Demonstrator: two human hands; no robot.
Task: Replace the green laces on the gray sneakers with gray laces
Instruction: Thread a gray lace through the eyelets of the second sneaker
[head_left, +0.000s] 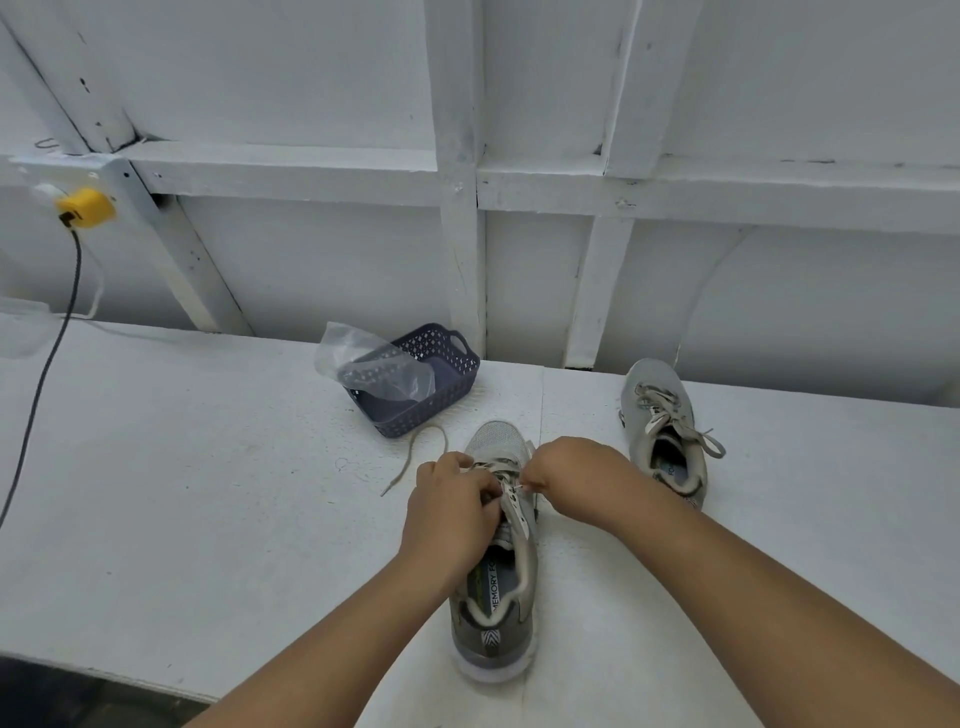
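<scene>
Working at the white table (208, 467), we had the near sneaker (496, 587) at lower centre, the second sneaker (667, 431), already laced gray, to its upper right. Our left hand (452, 514) curled over the eyelets, gripping the lace (506, 475); our right hand (566, 475) pinched its other strand. The shoe looked light and soft-sided, best steadied at the tongue. That limp, thin lace seemed best held near its stiff tip (384, 492).

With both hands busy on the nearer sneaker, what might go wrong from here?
The loose lace end trails left toward the basket; a hard pull by the left hand could snag it there. The right hand pinches only a short bit of lace, so it may slip. The nearer sneaker stands unbraced and could tip.
</scene>
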